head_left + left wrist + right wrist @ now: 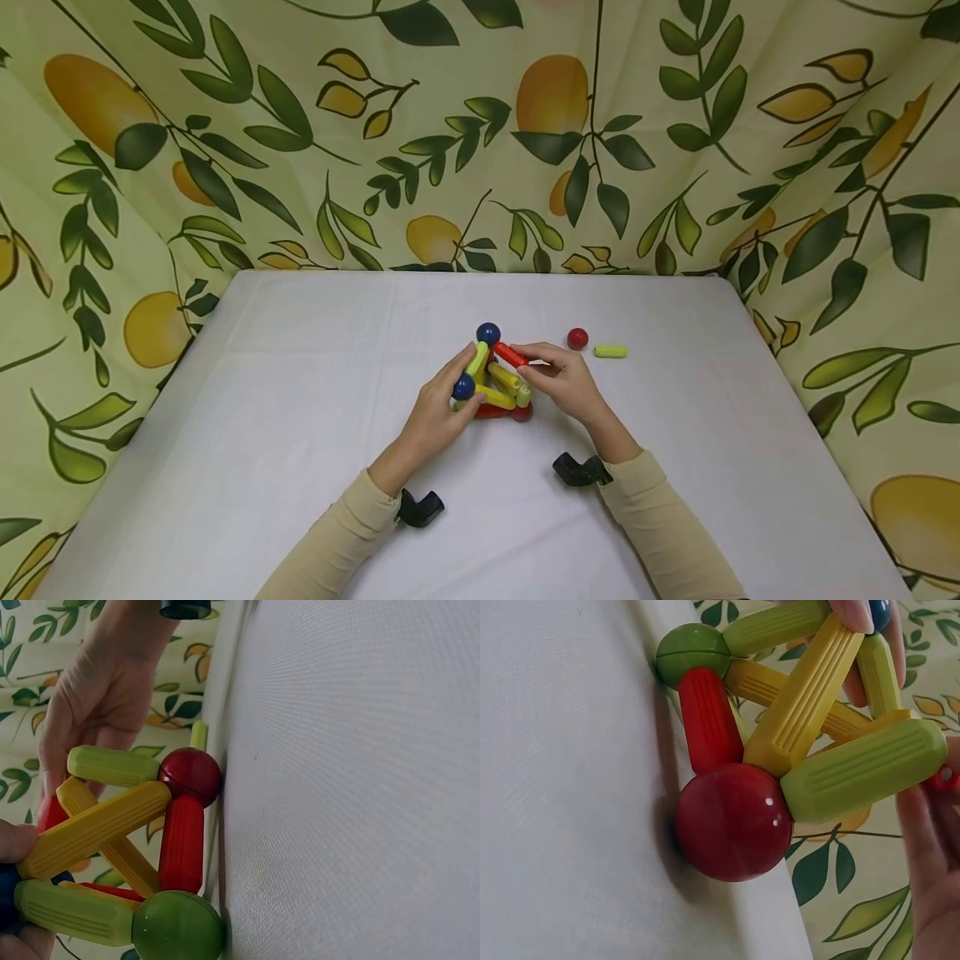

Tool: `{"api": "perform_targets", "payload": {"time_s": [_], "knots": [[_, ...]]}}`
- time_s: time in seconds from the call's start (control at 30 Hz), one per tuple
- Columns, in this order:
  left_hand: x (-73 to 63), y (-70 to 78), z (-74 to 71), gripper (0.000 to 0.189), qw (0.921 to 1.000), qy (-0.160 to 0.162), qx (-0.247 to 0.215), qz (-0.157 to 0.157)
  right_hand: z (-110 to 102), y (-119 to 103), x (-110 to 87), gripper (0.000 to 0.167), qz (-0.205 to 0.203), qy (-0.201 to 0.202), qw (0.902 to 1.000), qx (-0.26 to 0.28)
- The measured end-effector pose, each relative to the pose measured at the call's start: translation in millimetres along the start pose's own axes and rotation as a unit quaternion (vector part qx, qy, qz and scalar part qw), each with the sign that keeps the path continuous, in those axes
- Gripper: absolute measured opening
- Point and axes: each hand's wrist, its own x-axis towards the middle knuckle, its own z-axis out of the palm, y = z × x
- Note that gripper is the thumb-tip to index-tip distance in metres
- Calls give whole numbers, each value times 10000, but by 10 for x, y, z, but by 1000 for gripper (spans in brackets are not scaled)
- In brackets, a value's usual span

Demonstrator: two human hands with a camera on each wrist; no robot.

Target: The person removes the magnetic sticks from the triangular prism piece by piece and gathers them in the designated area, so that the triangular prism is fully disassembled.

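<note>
We grip frame [497, 397] at blue ball [463, 386] w/ L hand [437, 410], pinch red rod [512, 354] w/ R hand [568, 385]. Loose red ball [577, 338] & lime rod [611, 352] lie nearby on tbl [330, 358].

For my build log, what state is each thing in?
Rod-and-ball structure: joined, resting on the table.
Left hand: gripping it near a blue ball.
Right hand: pinching a red rod.
Red rod: attachment unclear.
Loose red ball: lying apart.
Light green rod: lying flat, unattached.
</note>
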Motion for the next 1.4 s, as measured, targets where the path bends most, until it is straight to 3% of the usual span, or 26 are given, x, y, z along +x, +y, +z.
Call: {"api": "perform_targets", "payload": {"time_s": [0.17, 0.3, 0.6, 0.83, 1.13, 1.4], "knots": [[10, 3, -11, 64, 10000, 0, 19, 31, -9, -32, 5, 29, -124, -193, 9996, 173], [9, 6, -11, 64, 10000, 6, 5, 14, -97, -44, 8, 28, -173, -17, 9998, 140], [-3, 9, -10, 64, 10000, 3, -77, -39, -533, -25, -32, 27, -25, 447, 9988, -222], [-1, 16, -14, 64, 9999, -5, -139, -36, -883, 67, -98, 28, -77, 801, 9968, -11], [2, 30, -17, 65, 9997, -51, -181, -145, -1177, 327, -221, 32, 655, 1413, 9877, -136], [-2, 28, -15, 64, 9998, -21, -155, -126, -1312, 476, -306, 40, 1394, 1272, 9800, -630]]}}
